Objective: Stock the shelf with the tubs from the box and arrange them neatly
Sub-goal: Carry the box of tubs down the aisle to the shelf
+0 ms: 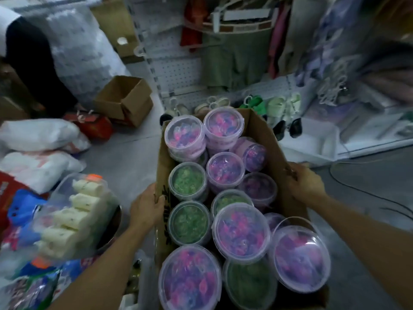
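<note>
Both hands gripped the box (268, 135) by its side walls, the left hand (146, 209) curled over the left edge, the right hand (305, 183) over the right. The tubs (241, 230) were all inside it; none stocked yet. Next, it seemed, came carrying the box to the shelf (312, 139) at far right.

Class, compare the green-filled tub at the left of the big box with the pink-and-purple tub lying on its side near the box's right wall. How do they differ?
The green-filled tub stands upright with its clear lid facing up; the pink-and-purple tub lies tipped, its lid facing sideways. The first holds green contents, the second pink and purple. The first sits against the cardboard box's left wall, the second near its right wall. Both are round, clear-lidded plastic tubs.
</note>
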A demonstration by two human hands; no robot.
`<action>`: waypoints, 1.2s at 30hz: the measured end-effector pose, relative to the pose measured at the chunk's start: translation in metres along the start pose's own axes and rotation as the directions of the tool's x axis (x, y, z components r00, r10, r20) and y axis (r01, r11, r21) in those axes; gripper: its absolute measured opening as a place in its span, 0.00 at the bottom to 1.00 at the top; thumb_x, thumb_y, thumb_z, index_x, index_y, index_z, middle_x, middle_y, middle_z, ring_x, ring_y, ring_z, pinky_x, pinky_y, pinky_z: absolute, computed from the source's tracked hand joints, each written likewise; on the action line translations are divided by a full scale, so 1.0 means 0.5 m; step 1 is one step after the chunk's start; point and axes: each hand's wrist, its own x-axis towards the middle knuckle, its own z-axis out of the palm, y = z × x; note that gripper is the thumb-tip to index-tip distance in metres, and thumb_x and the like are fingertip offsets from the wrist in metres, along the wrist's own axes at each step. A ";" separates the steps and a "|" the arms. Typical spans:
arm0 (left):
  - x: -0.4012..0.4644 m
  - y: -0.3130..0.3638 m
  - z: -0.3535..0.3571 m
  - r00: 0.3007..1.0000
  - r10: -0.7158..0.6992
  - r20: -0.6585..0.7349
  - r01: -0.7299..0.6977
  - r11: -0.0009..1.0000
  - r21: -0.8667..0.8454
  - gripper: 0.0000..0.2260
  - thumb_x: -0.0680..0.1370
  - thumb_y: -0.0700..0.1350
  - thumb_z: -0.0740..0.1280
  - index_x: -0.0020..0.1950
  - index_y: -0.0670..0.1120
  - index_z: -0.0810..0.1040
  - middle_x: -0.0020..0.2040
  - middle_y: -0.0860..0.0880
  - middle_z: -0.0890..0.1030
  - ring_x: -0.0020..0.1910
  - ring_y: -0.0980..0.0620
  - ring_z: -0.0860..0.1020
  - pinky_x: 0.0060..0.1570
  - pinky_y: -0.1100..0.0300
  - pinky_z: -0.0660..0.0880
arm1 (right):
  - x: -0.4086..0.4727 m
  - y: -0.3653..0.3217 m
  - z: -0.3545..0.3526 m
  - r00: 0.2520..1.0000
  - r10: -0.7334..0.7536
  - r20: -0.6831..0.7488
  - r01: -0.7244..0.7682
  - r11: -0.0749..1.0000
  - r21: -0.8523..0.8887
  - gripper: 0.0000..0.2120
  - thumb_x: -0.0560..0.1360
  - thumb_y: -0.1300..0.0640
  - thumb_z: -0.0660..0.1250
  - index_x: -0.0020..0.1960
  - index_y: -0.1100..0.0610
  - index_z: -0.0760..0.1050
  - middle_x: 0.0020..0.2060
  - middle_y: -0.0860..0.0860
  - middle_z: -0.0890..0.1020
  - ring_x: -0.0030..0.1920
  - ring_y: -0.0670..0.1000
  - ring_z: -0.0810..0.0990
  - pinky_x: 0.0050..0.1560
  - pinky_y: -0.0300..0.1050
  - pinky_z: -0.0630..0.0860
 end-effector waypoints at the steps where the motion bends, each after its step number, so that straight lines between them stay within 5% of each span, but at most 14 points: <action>1: 0.007 0.044 0.026 0.999 0.035 0.012 -0.035 0.999 0.015 0.12 0.76 0.44 0.65 0.60 0.49 0.74 0.47 0.44 0.82 0.47 0.40 0.79 0.46 0.50 0.76 | -0.003 0.045 -0.031 1.000 0.024 -0.018 -0.025 1.000 -0.015 0.15 0.72 0.50 0.59 0.57 0.46 0.75 0.49 0.56 0.82 0.48 0.64 0.80 0.46 0.52 0.76; 12: 0.100 0.551 0.270 0.883 0.418 0.215 -0.432 0.902 0.020 0.13 0.77 0.45 0.64 0.61 0.48 0.74 0.44 0.44 0.82 0.44 0.40 0.80 0.38 0.55 0.73 | -0.056 0.440 -0.302 0.900 0.324 -0.291 -0.298 0.946 0.130 0.21 0.66 0.45 0.54 0.49 0.54 0.78 0.44 0.60 0.84 0.48 0.65 0.81 0.45 0.53 0.77; 17: 0.165 0.814 0.381 0.771 0.563 0.298 -0.582 0.813 -0.028 0.16 0.76 0.45 0.65 0.64 0.48 0.75 0.50 0.44 0.83 0.50 0.42 0.80 0.49 0.50 0.77 | -0.040 0.603 -0.409 0.804 0.471 -0.363 -0.436 0.882 0.178 0.15 0.70 0.49 0.58 0.49 0.54 0.79 0.42 0.58 0.84 0.46 0.62 0.82 0.39 0.47 0.71; 20: 0.212 0.971 0.459 0.715 0.609 0.343 -0.648 0.762 -0.001 0.18 0.76 0.47 0.65 0.66 0.49 0.73 0.52 0.44 0.83 0.50 0.42 0.80 0.50 0.51 0.77 | -0.007 0.705 -0.470 0.735 0.573 -0.362 -0.530 0.819 0.219 0.10 0.75 0.54 0.62 0.53 0.51 0.79 0.45 0.58 0.84 0.49 0.62 0.82 0.45 0.50 0.75; 36: 0.341 1.815 0.862 0.348 0.800 0.489 -0.860 0.480 -0.172 0.13 0.74 0.44 0.64 0.58 0.48 0.76 0.50 0.43 0.83 0.50 0.40 0.79 0.50 0.50 0.77 | 0.204 1.173 -0.826 0.373 0.804 -0.463 -0.708 0.569 0.417 0.16 0.70 0.61 0.62 0.54 0.49 0.79 0.45 0.56 0.84 0.45 0.62 0.82 0.45 0.50 0.78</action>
